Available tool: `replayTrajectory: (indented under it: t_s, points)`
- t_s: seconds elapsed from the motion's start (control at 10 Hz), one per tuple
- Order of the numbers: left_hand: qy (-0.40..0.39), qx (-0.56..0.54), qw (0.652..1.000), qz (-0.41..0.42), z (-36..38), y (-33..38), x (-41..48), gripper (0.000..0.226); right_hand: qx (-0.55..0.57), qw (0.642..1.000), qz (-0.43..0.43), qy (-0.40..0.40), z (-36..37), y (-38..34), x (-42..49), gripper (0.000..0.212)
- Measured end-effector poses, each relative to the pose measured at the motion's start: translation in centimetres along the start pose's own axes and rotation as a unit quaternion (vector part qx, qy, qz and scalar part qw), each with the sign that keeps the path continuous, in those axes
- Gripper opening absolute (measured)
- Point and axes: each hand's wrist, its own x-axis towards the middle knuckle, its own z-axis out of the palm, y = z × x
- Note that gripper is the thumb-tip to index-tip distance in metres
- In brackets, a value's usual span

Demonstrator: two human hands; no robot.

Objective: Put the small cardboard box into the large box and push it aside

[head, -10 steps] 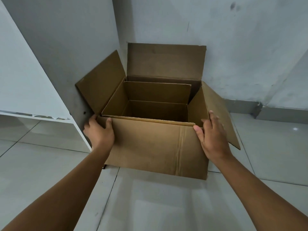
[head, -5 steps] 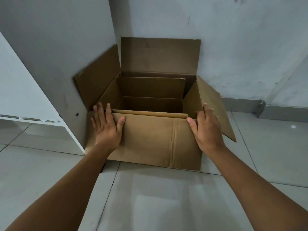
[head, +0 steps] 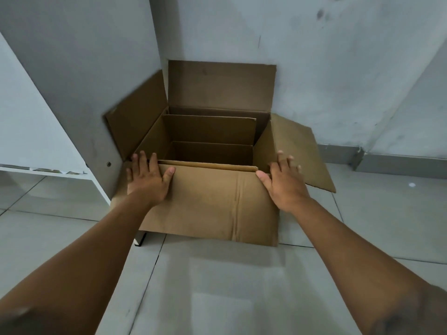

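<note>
- Here, the large box point(head: 208, 201) sat on the tiled floor point(head: 217, 286) in a wall corner, its flaps up and out.
- The small cardboard box point(head: 210, 131) stood open inside it, against the far wall of the large box.
- The left hand point(head: 147, 177) lay flat, fingers spread, on the near-left top edge, gripping nothing.
- The right hand point(head: 285, 182) pressed flat and splayed at the near-right corner.
- A white cabinet panel point(head: 79, 93) touched the left flap.
</note>
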Motion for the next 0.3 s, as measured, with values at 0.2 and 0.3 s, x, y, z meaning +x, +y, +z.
replayTrajectory:
  t_s: [0.2,0.3]
  points:
    - [-0.043,0.047,0.997,0.037,-2.7,3.0,-3.0,0.064,0.032,0.996,-0.017,-0.08,-4.3,1.1,-3.5,0.055]
    - [-0.029,0.008,0.998,0.063,-4.4,5.6,-4.6,0.057,0.007,0.997,-0.004,-0.071,-6.9,2.0,-5.0,0.056]
